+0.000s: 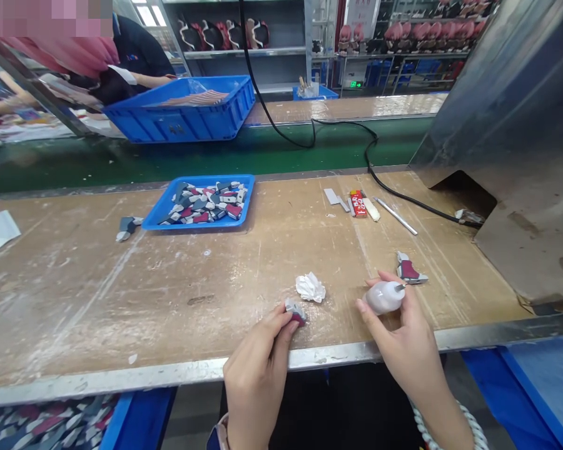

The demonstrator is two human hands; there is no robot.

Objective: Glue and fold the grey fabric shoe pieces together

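Note:
Near the table's front edge, my left hand (261, 362) pinches a small toy shoe (296, 312) in grey and dark red between thumb and fingers. My right hand (403, 337) is wrapped round a small translucent squeeze bottle (385, 297) with a thin metal tip, which points right. Just behind the toy shoe lies a crumpled white tissue (310, 287). Beyond my right hand a second toy shoe (410, 269), dark red with light grey parts, rests on the table.
A blue tray (194, 226) full of similar small pieces stands left of centre, with a loose piece (127, 228) beside it. A metal rod (396, 216) and a red packet (357, 204) lie at the back right. A black cable (413, 199) crosses there. Behind, a person stands by a blue crate (182, 128).

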